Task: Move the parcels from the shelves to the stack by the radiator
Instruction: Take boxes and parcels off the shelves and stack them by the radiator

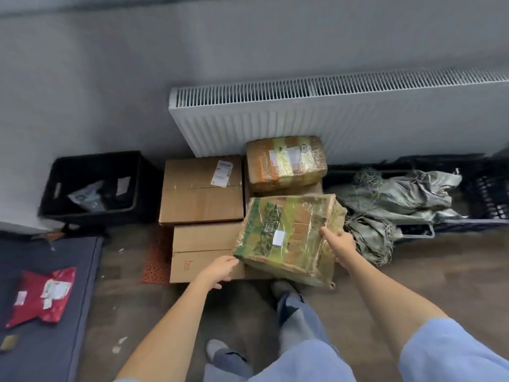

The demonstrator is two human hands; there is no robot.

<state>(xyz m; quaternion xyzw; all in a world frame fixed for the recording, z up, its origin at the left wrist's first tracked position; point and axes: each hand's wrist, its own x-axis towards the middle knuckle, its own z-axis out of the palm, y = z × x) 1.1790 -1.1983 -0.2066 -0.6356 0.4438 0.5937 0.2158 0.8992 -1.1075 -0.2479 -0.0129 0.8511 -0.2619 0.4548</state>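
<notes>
Hands grip one green-and-yellow tape-wrapped cardboard parcel (289,238): left hand (217,271) pinching its near-left corner, right hand (338,244) curled round its right edge, just before the white ribbed radiator (344,119).

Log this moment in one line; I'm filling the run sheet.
step: placing parcel on stack | left hand: grips near corner | right hand: grips right edge | parcel: tilted, by radiator

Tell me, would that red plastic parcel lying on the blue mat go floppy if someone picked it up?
Probably floppy: the red parcel looks like a soft mailer bag, wrinkled and lying flat on the blue mat, not boxy. It likely sags if lifted by one corner. Its glossy film may be a bit slippery. It seems light for its size, though its contents are hidden.
</notes>
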